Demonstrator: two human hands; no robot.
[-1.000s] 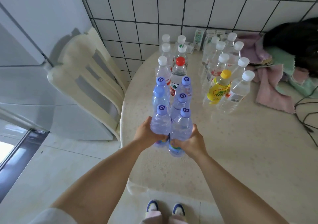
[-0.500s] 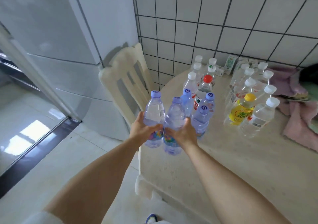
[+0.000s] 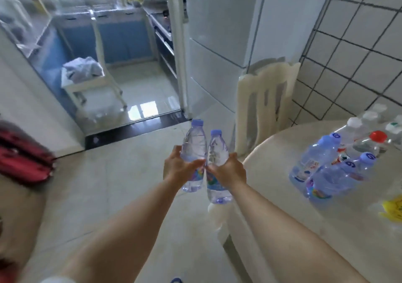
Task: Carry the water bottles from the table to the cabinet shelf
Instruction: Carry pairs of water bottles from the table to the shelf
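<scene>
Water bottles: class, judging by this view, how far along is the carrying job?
Done: none visibly shelved; no cabinet shelf in view. In hand: left hand grips one bottle, right hand another, off the table. Left: many bottles on the table.

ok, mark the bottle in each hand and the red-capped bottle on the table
left-hand bottle [image 3: 194, 145], head view, clear upper body above the fingers
right-hand bottle [image 3: 216, 150], head view, clear body above the hand
red-capped bottle [image 3: 378, 136], head view, on its red cap
</scene>
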